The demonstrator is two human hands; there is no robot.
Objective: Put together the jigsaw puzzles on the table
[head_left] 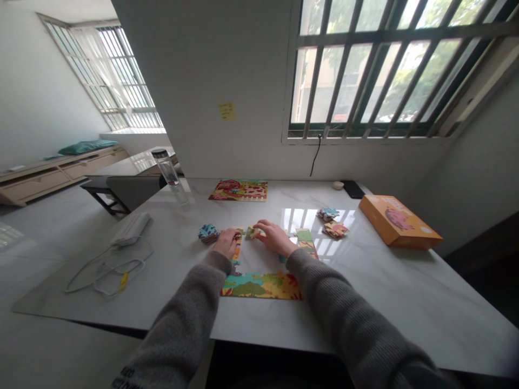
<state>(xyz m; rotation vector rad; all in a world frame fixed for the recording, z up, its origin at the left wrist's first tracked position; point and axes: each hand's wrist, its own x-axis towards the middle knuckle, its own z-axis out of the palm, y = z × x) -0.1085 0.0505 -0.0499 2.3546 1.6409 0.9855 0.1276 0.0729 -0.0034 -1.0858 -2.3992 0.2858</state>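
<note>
Your one puzzle border [259,286] lies flat on the one white table [365,302], its near strip and parts of its left and right sides laid, with bare tabletop showing inside.

Your left hand [228,243] rests on the border's left side, fingers bent and tips down at the far end; you cannot tell from here whether they pinch anything. Your right hand [273,237] reaches over the border's middle, thumb and fingers curved at one green puzzle piece [250,233] near the border's far left corner; whether they grasp it or only touch it, you cannot tell.

You have three piles of pieces: one blue-topped pile [208,232] just left of the border, and two right of it, a light-blue-topped pile [327,214] and, nearer you, a pink-and-yellow-topped pile [335,229]. The layers overlap too much for you to count the pieces.

Beyond the border lies one farm picture [239,190] with a red barn. Well to the border's right is one orange box [399,221] showing a pink pig; its pale lettering is too blurred to read. One black phone [353,189] sits beyond the border to the right. One clear bottle [165,167] with a dark cap stands beyond the border to the left. On the wall beyond the border hangs one yellow note [227,111], its several handwritten lines illegible.
</note>
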